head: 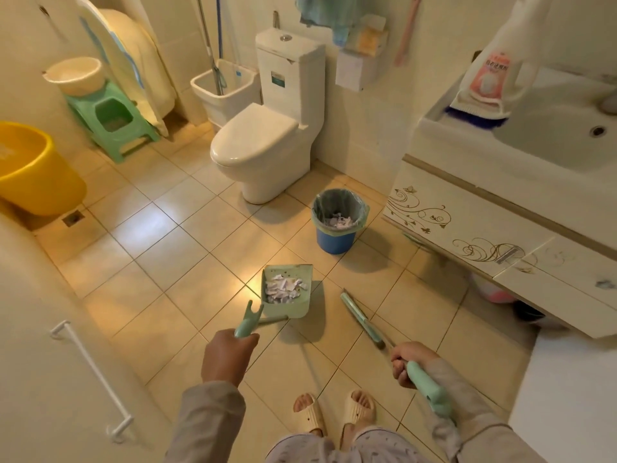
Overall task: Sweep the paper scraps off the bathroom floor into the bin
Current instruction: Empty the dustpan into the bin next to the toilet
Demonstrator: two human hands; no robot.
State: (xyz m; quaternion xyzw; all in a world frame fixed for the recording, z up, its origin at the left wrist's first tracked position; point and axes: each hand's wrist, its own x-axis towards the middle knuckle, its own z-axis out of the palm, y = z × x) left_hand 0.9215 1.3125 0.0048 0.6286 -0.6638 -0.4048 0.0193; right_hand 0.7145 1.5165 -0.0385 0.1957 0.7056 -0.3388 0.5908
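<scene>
My left hand grips the handle of a green dustpan, held a little above the tiled floor. A pile of white paper scraps lies in the pan. My right hand is closed around the green handle of a broom, whose narrow head points down to the floor right of the dustpan. The blue bin with a grey liner stands beyond the dustpan, near the toilet, and holds more paper scraps.
A white toilet stands behind the bin. The sink cabinet runs along the right. A yellow bucket and green stool sit at the left. My slippered feet are at the bottom.
</scene>
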